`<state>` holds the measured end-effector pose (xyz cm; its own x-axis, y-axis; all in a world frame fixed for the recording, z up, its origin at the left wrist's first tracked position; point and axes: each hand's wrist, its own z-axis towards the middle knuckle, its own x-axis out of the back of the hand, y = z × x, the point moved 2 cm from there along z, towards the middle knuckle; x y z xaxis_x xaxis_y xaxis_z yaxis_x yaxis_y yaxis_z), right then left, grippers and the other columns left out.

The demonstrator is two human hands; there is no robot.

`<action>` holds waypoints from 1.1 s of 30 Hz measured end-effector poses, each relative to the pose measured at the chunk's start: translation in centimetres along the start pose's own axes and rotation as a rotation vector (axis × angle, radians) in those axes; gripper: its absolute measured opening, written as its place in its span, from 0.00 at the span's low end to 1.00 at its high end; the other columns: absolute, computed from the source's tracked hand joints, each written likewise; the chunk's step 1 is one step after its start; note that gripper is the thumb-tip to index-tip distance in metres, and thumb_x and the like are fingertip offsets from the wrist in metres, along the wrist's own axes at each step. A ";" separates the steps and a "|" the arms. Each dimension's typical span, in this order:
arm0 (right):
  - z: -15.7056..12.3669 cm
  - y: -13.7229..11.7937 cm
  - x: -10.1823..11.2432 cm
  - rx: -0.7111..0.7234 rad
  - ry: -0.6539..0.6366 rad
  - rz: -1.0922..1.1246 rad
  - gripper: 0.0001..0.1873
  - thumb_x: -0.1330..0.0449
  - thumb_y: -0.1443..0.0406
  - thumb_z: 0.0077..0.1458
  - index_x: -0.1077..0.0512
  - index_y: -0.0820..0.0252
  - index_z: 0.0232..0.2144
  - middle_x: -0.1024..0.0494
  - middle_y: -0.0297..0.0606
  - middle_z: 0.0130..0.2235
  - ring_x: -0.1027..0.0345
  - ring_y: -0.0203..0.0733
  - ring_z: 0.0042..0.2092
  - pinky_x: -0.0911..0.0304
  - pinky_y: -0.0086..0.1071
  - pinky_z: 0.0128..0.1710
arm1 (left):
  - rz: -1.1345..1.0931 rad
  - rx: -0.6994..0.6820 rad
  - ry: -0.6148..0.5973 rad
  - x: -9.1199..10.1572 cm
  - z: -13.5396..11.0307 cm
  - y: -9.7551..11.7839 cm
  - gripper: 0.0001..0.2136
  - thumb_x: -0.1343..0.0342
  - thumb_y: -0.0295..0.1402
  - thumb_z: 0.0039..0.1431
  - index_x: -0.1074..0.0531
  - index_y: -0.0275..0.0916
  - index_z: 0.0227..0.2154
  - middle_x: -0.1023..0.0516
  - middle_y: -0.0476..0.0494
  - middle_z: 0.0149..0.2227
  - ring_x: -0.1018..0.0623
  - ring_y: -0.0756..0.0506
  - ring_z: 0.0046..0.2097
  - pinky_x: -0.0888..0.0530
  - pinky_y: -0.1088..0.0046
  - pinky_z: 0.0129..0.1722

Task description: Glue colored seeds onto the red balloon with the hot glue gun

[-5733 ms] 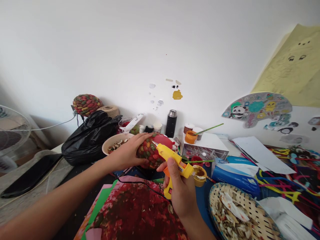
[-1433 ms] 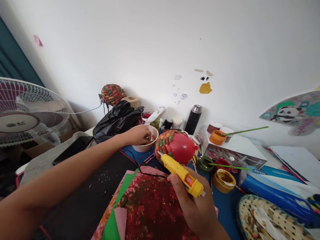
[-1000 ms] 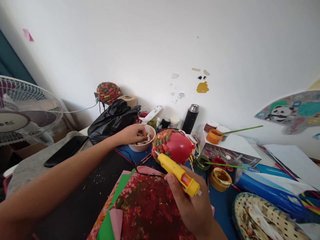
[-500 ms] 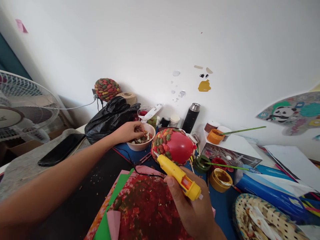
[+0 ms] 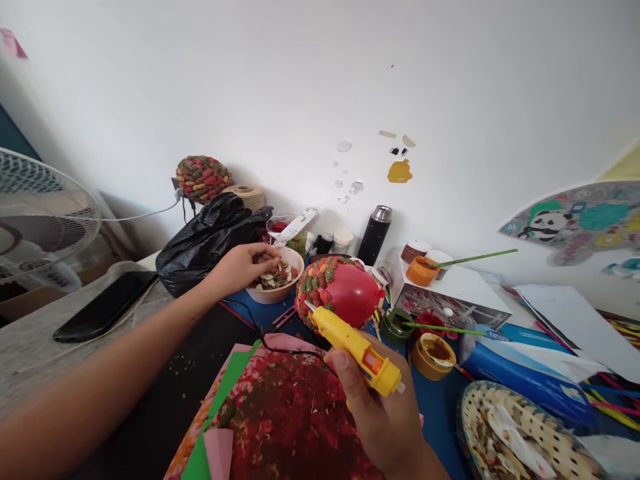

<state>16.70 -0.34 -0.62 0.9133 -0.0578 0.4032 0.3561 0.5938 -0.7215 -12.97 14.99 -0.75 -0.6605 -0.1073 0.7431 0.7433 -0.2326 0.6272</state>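
My right hand point(image 5: 380, 393) is wrapped round a yellow glue gun point(image 5: 350, 343), its nozzle pointing up and left. Just behind the nozzle lies a red balloon point(image 5: 354, 293), its left part covered in painted shells point(image 5: 315, 283) of red, green, orange and brown. My left hand point(image 5: 245, 265) reaches over the rim of a pale bowl point(image 5: 283, 293) of loose shells point(image 5: 275, 275). Its fingertips are drawn together above the shells; whatever they pinch is hidden or too small to name. A black cord point(image 5: 280, 349) runs towards the glue gun.
Paint-stained paper point(image 5: 295, 407) covers the front. A black bag point(image 5: 200, 247), a shell-covered ball point(image 5: 204, 179), twine point(image 5: 249, 196) and a black flask point(image 5: 375, 237) stand behind. To the right are paint jars point(image 5: 434, 355), a blue tissue pack point(image 5: 525, 380) and a woven basket point(image 5: 473, 413). A phone point(image 5: 103, 305) lies left.
The camera view has shifted slightly, so most things sit further left. My left hand stays at the bowl, its fingers moved a little among the shells. The right hand keeps hold of the glue gun.
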 end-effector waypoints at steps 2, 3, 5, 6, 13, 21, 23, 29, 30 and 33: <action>0.0 -0.1 0.0 -0.003 0.006 0.001 0.23 0.43 0.55 0.78 0.23 0.56 0.30 0.18 0.37 0.30 0.23 0.41 0.30 0.33 0.31 0.29 | 0.065 -0.015 -0.013 -0.2 -0.2 -0.1 0.16 0.37 0.50 0.58 0.16 0.43 0.35 0.13 0.44 0.34 0.18 0.39 0.36 0.27 0.69 0.36; 0.0 -0.2 0.0 -0.004 0.010 0.000 0.23 0.43 0.56 0.77 0.23 0.56 0.30 0.18 0.37 0.31 0.23 0.41 0.30 0.33 0.31 0.29 | 0.075 -0.021 -0.025 -0.3 -0.3 -0.1 0.15 0.37 0.50 0.57 0.17 0.43 0.34 0.13 0.45 0.33 0.18 0.39 0.35 0.27 0.69 0.36; 0.0 -0.2 -0.1 -0.002 0.007 0.002 0.22 0.42 0.56 0.77 0.23 0.56 0.30 0.17 0.38 0.31 0.22 0.42 0.31 0.33 0.32 0.29 | 0.055 -0.035 -0.047 -0.4 -0.5 0.0 0.16 0.39 0.51 0.60 0.18 0.43 0.35 0.13 0.45 0.35 0.18 0.40 0.36 0.27 0.69 0.36; 0.0 -0.2 -0.1 -0.003 0.004 0.006 0.22 0.42 0.56 0.77 0.24 0.56 0.29 0.18 0.38 0.31 0.22 0.43 0.31 0.33 0.32 0.30 | 0.056 -0.042 -0.053 -0.5 -0.5 0.0 0.17 0.41 0.51 0.62 0.18 0.43 0.37 0.13 0.46 0.35 0.18 0.40 0.36 0.27 0.69 0.36; -0.1 0.0 -0.3 -0.007 -0.029 0.005 0.19 0.42 0.58 0.77 0.24 0.56 0.31 0.23 0.34 0.29 0.27 0.40 0.29 0.35 0.32 0.30 | 0.123 -0.049 -0.062 -0.2 0.0 0.1 0.17 0.41 0.51 0.63 0.20 0.42 0.33 0.19 0.47 0.28 0.23 0.42 0.31 0.33 0.70 0.30; -0.1 -0.1 -0.4 0.029 -0.055 -0.056 0.21 0.43 0.58 0.77 0.32 0.54 0.28 0.29 0.31 0.27 0.33 0.38 0.27 0.40 0.31 0.29 | 0.118 -0.081 -0.173 0.3 1.0 0.5 0.17 0.47 0.43 0.63 0.15 0.42 0.37 0.12 0.44 0.36 0.17 0.40 0.36 0.26 0.69 0.37; -0.1 -0.1 -0.4 0.042 -0.057 -0.077 0.21 0.43 0.59 0.77 0.33 0.54 0.28 0.29 0.31 0.27 0.34 0.38 0.27 0.41 0.31 0.29 | 0.108 -0.092 -0.203 0.4 1.3 0.5 0.16 0.49 0.39 0.61 0.15 0.42 0.34 0.11 0.44 0.39 0.16 0.41 0.38 0.24 0.70 0.40; 0.1 -0.3 -0.4 0.071 -0.059 -0.118 0.22 0.42 0.59 0.76 0.35 0.54 0.26 0.30 0.29 0.26 0.35 0.36 0.25 0.45 0.31 0.27 | 0.128 -0.087 -0.233 0.7 1.7 0.6 0.22 0.48 0.38 0.58 0.13 0.44 0.50 0.10 0.43 0.45 0.15 0.40 0.40 0.23 0.71 0.43; 0.1 -0.4 -0.4 0.075 -0.058 -0.121 0.22 0.42 0.59 0.76 0.35 0.54 0.26 0.30 0.29 0.26 0.35 0.36 0.25 0.45 0.31 0.27 | 0.143 -0.074 -0.225 0.7 1.7 0.5 0.25 0.47 0.39 0.59 0.15 0.43 0.56 0.10 0.42 0.44 0.16 0.39 0.39 0.23 0.70 0.42; 0.1 -0.4 -0.5 0.085 -0.061 -0.138 0.22 0.42 0.58 0.76 0.35 0.54 0.26 0.30 0.29 0.26 0.35 0.37 0.25 0.45 0.32 0.27 | 0.157 -0.041 -0.190 0.7 1.7 0.4 0.29 0.48 0.41 0.62 0.21 0.40 0.63 0.12 0.42 0.38 0.17 0.39 0.36 0.24 0.68 0.40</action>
<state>16.09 -0.49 -0.45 0.8423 -0.0964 0.5304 0.4572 0.6491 -0.6080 -12.93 16.50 0.41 -0.5026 0.0377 0.8637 0.8278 -0.2673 0.4933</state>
